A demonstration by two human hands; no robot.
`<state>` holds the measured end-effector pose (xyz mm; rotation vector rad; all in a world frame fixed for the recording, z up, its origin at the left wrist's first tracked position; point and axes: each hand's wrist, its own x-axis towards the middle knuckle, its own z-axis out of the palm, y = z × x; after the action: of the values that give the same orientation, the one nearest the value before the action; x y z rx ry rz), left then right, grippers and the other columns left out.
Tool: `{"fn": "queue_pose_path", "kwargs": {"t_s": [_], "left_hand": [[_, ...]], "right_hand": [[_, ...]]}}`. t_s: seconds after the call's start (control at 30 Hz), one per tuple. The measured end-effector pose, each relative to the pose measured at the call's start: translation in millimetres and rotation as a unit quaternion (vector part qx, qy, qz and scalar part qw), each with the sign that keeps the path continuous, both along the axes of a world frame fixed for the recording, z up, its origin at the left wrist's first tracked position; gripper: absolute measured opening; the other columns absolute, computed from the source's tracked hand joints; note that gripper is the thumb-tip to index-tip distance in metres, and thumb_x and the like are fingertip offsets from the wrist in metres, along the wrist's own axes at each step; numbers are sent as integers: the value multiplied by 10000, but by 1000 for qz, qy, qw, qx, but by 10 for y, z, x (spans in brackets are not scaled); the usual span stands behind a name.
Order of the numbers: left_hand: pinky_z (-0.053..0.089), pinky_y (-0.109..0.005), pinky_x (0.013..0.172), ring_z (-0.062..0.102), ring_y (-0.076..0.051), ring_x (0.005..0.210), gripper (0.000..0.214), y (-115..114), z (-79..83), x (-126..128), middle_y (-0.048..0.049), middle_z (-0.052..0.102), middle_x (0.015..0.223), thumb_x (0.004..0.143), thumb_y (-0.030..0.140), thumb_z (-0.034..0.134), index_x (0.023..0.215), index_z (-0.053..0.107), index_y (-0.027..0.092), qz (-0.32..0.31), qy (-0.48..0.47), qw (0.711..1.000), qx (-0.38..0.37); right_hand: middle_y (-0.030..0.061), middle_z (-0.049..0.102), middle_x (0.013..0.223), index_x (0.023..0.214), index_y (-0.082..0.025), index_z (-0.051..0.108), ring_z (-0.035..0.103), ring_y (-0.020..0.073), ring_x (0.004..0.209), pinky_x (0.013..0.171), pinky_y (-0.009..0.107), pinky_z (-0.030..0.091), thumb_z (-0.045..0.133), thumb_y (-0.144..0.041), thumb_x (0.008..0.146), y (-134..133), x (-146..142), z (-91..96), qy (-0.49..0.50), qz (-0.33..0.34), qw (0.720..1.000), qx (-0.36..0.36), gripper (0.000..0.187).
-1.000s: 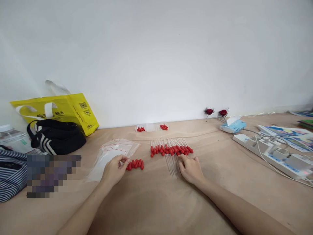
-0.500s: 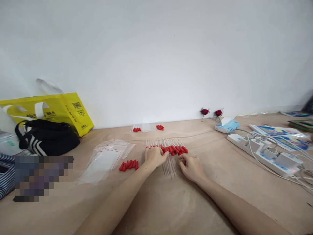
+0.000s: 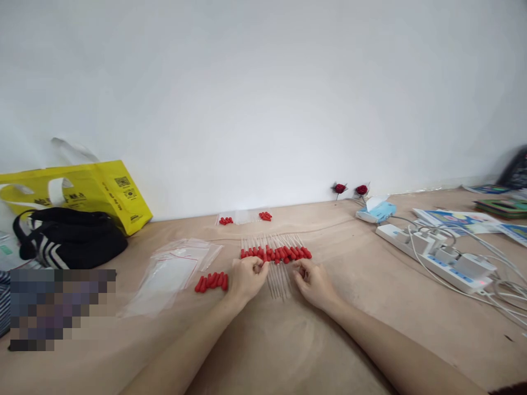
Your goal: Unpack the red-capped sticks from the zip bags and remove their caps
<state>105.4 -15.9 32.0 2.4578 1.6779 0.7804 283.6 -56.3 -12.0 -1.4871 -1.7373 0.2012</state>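
Two small clear plastic packets (image 3: pixel 247 215) by the wall each hold a little cluster of red caps, while the flat clear zip bags (image 3: pixel 177 266) lie empty beside about seven loose red rubber caps (image 3: pixel 212 282). The left hand (image 3: pixel 246 277) and right hand (image 3: pixel 312 282) curl at the row of thin clear red-capped droppers (image 3: pixel 275 253) mid-table, fingertips touching tubes. I cannot tell whether either grips one.
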Motion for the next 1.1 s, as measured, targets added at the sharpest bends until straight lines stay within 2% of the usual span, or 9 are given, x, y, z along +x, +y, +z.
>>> {"fn": "queue_pose_path", "kwargs": {"t_s": [0.13,0.27,0.33,0.47,0.57,0.67,0.83,0.97,1.1], "left_hand": [[342,-260,600,486,-113,485,233,-165,-99,-409,27,500,463,766,282,484,584,581,173,-133,-2,981,144],[340,-251,561,434,-103,466,183,-304,-168,-683,28,466,454,766,205,494,604,569,169,-228,19,944,236],[337,-251,554,423,-103,474,179,-354,-177,-719,26,472,463,769,179,487,607,562,169,-252,29,932,258],[346,-257,562,427,-110,505,151,-389,-190,-692,16,493,502,780,153,473,667,573,166,-295,44,912,281],[354,-260,566,423,-111,510,142,-373,-209,-681,16,483,504,787,147,474,689,576,164,-313,46,903,292],[360,-257,562,426,-108,507,130,-363,-214,-690,17,483,507,787,149,483,701,578,170,-313,44,902,293],[414,-281,637,503,-130,616,85,-393,-169,-669,-15,571,632,762,164,500,780,583,171,-281,-1,929,240],[441,-324,764,551,-176,837,208,-392,-179,-633,-61,618,866,771,209,506,961,585,185,-273,-10,942,193],[440,-337,811,570,-170,858,171,-335,-270,-641,-47,647,886,817,216,478,935,601,200,-302,-10,935,184]], "right_hand": [[88,555,947,1128,-160,468,520,188,874,756,320,404,457,-213,742,-19,-37,-2,-9,31,993,113,390],[130,508,1090,1326,-139,229,445,229,1022,865,405,343,466,-229,761,-76,-97,34,-78,29,985,150,619],[127,488,1137,1320,-176,265,428,234,1050,876,416,325,486,-251,766,-95,-121,57,-126,49,977,167,601],[80,446,1228,1177,-284,476,386,240,1113,934,458,234,533,-342,770,-94,-169,73,-212,101,945,230,415],[37,527,1156,1058,-304,560,416,211,1083,971,464,150,530,-409,780,-75,-210,58,-232,138,925,267,298],[-17,627,931,959,-307,597,479,166,962,987,455,93,521,-426,790,-63,-241,43,-236,184,911,284,220],[-48,579,592,894,-261,612,476,118,707,962,436,142,489,-327,827,-87,-280,33,-238,176,911,288,155],[-33,548,561,913,-236,613,424,119,641,899,413,213,479,-301,826,-126,-323,34,-242,160,911,291,172],[-23,541,574,931,-222,606,408,124,648,861,395,230,476,-338,825,-150,-381,39,-226,168,916,285,204]]}}
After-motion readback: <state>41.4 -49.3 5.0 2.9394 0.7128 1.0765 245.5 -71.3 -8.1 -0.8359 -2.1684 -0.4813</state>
